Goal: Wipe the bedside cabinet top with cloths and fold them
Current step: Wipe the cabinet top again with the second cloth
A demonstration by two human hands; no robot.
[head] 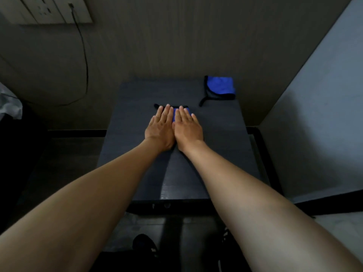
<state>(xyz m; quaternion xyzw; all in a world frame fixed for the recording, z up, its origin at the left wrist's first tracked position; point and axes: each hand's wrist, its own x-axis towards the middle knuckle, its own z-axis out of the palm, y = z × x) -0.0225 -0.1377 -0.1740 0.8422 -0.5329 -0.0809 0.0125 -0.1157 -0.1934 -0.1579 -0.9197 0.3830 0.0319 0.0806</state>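
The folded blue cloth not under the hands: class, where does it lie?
In the head view, the folded blue cloth lies at the far right corner of the cabinet top, beyond and right of the right hand.

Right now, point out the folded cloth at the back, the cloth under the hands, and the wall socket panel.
folded blue cloth [221,86], head view, on its blue top face
pressed cloth [173,116], head view, blue strip showing between the hands
socket panel [51,8], head view, on its white faceplate

Dim room: dark panelled wall [176,46], wall socket plate [53,9] with black cable [83,55].
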